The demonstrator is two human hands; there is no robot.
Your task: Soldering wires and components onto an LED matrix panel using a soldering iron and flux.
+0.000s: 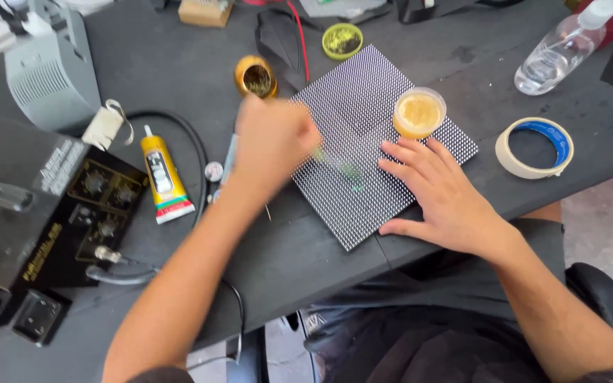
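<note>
Left hand [274,142] clamps a blurred green tool [335,164] on the dotted panel [363,113]; right hand [438,191] lies flat, fingers spread, beside it, steadying; panel work looks midway, flux jar [419,112] open just beyond

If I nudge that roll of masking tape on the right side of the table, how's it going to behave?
The roll of tape lies flat on the black table, so it would probably slide, not roll. It looks like a thin hollow ring, so likely light and easy to lift. It sits near the table's edge, apart from the right hand, so a hard push might send it off.
</note>
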